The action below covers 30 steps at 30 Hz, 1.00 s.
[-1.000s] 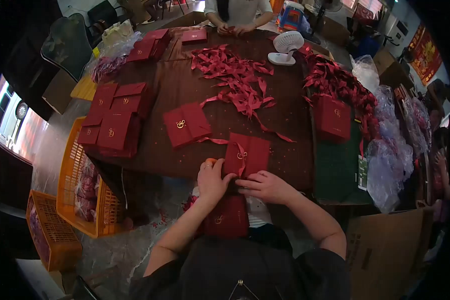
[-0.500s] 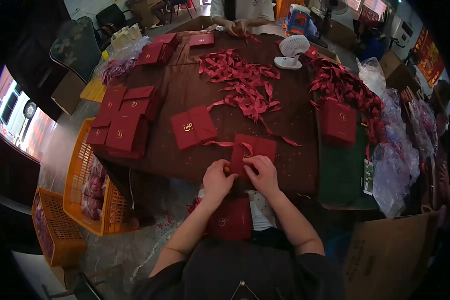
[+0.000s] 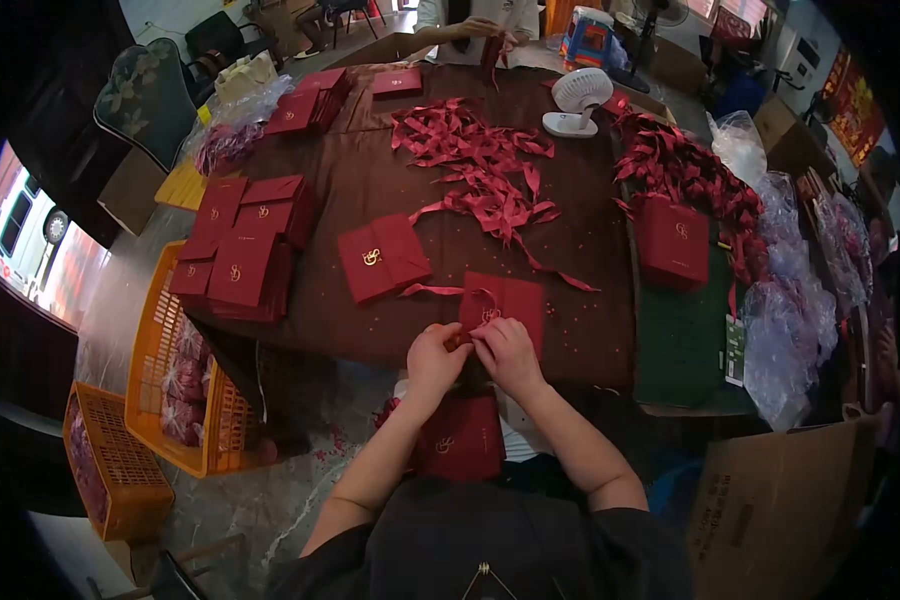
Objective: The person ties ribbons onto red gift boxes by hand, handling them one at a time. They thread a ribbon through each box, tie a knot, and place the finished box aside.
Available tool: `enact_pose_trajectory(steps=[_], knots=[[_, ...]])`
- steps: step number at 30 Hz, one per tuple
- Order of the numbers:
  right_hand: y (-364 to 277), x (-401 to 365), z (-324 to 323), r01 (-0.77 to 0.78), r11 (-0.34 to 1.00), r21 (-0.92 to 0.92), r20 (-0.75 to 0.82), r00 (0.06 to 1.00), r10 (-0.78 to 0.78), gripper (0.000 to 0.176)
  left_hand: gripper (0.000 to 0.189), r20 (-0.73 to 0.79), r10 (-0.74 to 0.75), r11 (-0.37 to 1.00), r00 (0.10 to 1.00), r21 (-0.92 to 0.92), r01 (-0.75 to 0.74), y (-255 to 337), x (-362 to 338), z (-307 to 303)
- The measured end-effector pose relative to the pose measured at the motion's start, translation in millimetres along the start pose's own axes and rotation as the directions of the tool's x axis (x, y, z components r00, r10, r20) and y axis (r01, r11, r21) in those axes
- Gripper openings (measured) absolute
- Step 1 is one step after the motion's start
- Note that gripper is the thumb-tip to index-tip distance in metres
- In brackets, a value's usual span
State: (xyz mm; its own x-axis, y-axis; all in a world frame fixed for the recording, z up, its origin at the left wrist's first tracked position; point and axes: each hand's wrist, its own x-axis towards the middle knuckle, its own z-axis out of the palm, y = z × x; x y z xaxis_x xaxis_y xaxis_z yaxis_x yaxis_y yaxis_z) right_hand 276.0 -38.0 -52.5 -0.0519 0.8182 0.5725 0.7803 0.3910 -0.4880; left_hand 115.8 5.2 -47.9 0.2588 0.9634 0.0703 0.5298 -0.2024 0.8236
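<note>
A flat red gift box (image 3: pixel 515 295) with gold lettering lies at the table's near edge. Just over its lower left part, my left hand (image 3: pixel 436 358) and my right hand (image 3: pixel 510 357) meet with fingers pinched together. What the fingertips hold is small and mostly hidden. A loose red ribbon (image 3: pixel 435 290) runs across the box's left side and curls down close to my right fingers. Left of it sits another red box (image 3: pixel 383 257) with a gold logo. One more red box (image 3: pixel 458 438) rests on my lap, below my forearms.
Red ribbons (image 3: pixel 475 165) lie heaped mid-table. Stacked red boxes (image 3: pixel 240 260) stand at the left, above an orange crate (image 3: pixel 160 400). A white fan (image 3: pixel 577 100) stands at the back. A co-worker's hands (image 3: pixel 495 40) hold a red item across the table.
My right hand has shifted slightly left and down, closer to my left hand. Across the table, the co-worker has raised a red item with ribbon upright.
</note>
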Motion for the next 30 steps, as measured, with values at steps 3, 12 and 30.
enact_pose_trajectory(steps=[3,12,30], knots=[[0,-1,4,-0.022,0.999,0.038,0.009,1.0,0.021,0.015,0.037,-0.014,0.047,0.998,0.999,0.053,-0.046,-4,-2,4],[12,7,7,-0.018,0.988,0.154,0.024,1.0,0.014,0.011,0.035,0.005,0.034,0.999,0.999,0.005,-0.034,-3,-2,1],[-10,0,5,-0.131,0.984,0.118,0.013,0.991,0.131,0.024,0.024,0.123,0.181,0.967,0.976,0.159,-0.2,-11,10,-25]])
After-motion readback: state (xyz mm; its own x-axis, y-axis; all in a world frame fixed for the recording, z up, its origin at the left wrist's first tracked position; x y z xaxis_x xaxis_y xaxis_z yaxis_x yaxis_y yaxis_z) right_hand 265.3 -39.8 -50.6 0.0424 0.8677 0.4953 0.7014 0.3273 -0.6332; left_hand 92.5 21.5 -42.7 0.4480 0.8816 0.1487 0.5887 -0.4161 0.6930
